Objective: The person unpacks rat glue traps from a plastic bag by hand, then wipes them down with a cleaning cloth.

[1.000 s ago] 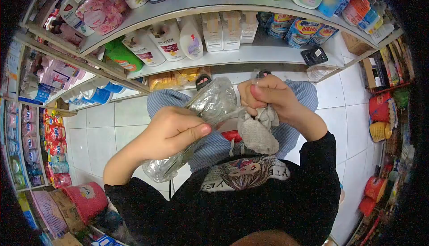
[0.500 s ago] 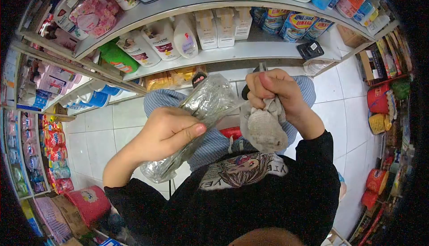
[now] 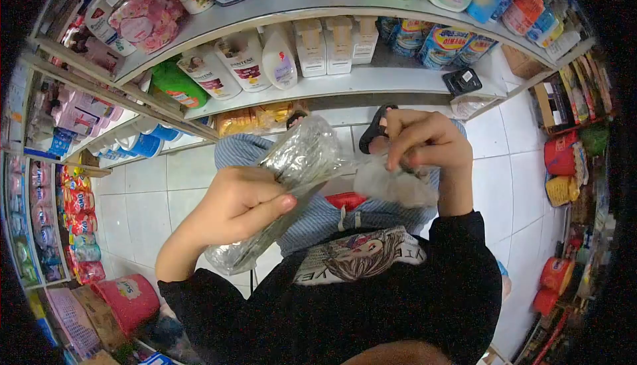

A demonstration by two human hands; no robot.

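Observation:
My left hand (image 3: 242, 206) is closed around a long bundle wrapped in clear, shiny plastic (image 3: 308, 149), tilted across my lap. What lies inside the wrapping is hard to make out. From the bundle a stretched piece of the plastic reaches toward my right hand (image 3: 431, 141), whose fingers are bent and pinched together. A crumpled grey cloth (image 3: 398, 187), blurred by motion, hangs below those fingers in the same hand. Both hands are above my knees in striped trousers (image 3: 308, 222).
Ahead, a shelf (image 3: 358, 85) carries shampoo bottles (image 3: 242, 63), white boxes (image 3: 338, 46), blue pouches (image 3: 444, 43) and a black object (image 3: 462, 82). A red bucket (image 3: 126, 302) stands at left. Packets (image 3: 79, 202) line the left side; more goods (image 3: 563, 149) hang at right.
My right hand has gone from a fist around the cloth to a looser pinch, tilting downward. The cloth has swung right and blurs. My left hand still grips the bundle.

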